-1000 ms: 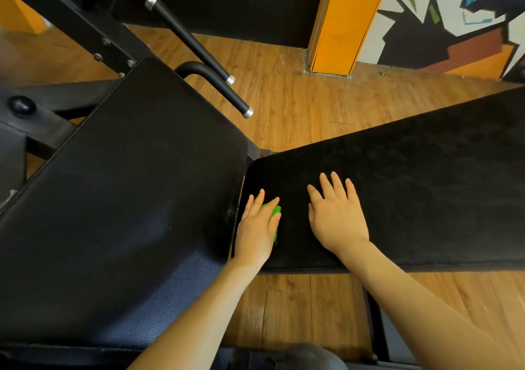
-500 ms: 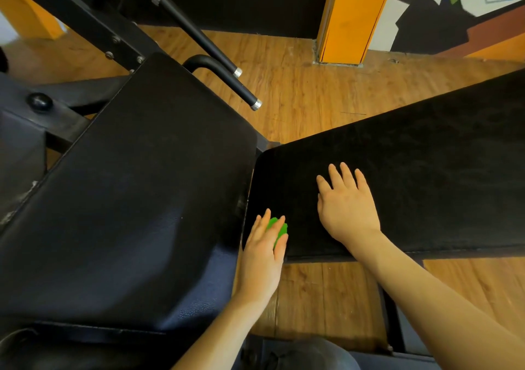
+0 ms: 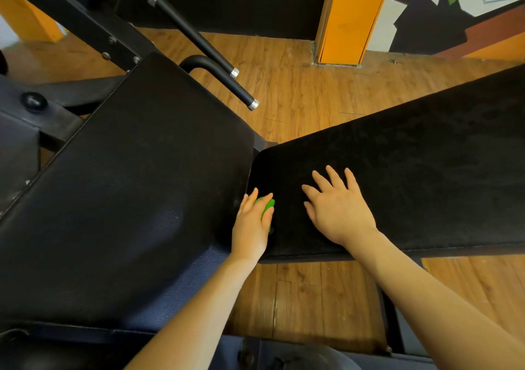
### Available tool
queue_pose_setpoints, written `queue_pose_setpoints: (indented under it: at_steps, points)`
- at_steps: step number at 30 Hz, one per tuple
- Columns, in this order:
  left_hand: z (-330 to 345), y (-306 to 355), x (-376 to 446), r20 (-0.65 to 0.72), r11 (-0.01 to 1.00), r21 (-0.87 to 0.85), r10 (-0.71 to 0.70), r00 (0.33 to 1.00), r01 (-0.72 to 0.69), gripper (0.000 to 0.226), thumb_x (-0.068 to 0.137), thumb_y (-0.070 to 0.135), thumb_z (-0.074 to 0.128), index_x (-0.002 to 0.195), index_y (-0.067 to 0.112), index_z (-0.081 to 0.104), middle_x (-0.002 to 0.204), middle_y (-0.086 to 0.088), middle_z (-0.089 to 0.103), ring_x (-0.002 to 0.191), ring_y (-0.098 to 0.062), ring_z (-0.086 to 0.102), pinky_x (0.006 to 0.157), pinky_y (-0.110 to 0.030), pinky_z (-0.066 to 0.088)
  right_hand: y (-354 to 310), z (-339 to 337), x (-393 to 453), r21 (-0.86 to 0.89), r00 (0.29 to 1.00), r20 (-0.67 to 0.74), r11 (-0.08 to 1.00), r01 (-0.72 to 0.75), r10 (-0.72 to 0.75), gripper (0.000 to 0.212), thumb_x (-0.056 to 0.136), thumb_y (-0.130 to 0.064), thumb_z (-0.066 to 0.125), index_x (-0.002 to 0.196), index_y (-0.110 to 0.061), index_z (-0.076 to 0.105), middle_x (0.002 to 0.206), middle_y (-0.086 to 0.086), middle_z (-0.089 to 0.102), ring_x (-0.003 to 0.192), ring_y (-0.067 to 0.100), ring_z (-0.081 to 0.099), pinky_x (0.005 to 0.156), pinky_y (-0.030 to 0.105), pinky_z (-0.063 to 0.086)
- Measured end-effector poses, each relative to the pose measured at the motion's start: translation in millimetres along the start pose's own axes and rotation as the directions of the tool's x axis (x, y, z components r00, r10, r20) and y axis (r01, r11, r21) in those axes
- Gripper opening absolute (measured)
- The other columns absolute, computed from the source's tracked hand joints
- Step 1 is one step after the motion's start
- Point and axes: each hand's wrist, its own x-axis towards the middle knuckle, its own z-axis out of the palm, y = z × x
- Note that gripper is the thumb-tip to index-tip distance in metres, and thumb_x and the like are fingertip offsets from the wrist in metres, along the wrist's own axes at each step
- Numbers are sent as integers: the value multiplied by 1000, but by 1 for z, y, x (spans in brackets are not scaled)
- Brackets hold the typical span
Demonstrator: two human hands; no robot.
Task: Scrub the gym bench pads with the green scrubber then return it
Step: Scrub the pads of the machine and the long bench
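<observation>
Far left: black steel frame (image 3: pixel 85 26) with bolts and a round knob, slanting up toward the top edge. Beside it, a wide black bench pad (image 3: pixel 127 199), tilted, filling most of the left half, its lower part bluish under the light. Above its upper corner, two black handle bars (image 3: pixel 199 40) with silver end rings, angled down to the right over the wooden floor (image 3: pixel 298 100). At the gap between the pads, the left hand (image 3: pixel 251 227), fingers mostly straight and pressing down, thumb side curled round the green scrubber (image 3: pixel 267 206); only a small green patch visible under the fingers, so a grip grasping the scrubber against the near left corner of the second pad. Just right of it, the right hand (image 3: pixel 339 207), a released grip, fingers spread and lying flat on the same long black pad (image 3: pixel 412 171), close to the left hand but apart from it. Behind, an orange pillar (image 3: pixel 352 17); farther right, a painted wall (image 3: pixel 454 9) with angular coloured shapes.
</observation>
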Motion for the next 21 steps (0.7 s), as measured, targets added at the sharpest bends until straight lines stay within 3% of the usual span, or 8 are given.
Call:
queue_pose_setpoints:
  at_steps: [10,17,21]
  points:
    - [-3,-11,-58,-58,1000,-18,14,998,-15,38,101,26,46,138,28,51,155,6,31,144,-5,13,111,-22,25,-2,2,-2,3,1000,-5,1000,1,-1,50,105,-40,25,151,-24,32,161,9,21,150,33,9,120,54,4]
    - [-1,-10,-4,-103,1000,-25,-8,995,5,37,102,28,44,138,25,52,155,1,34,148,-14,16,115,-29,20,-4,1,-3,14,1000,-22,1000,4,-3,49,106,-38,24,151,-21,32,161,9,23,150,32,11,120,52,4]
    - [-7,-15,24,-45,999,-24,-34,998,33,38,103,29,43,140,27,50,156,1,32,146,-18,24,111,-27,24,-5,1,-3,23,1000,-28,1000,11,-11,48,106,-36,24,151,-20,34,160,9,24,150,32,12,120,51,5]
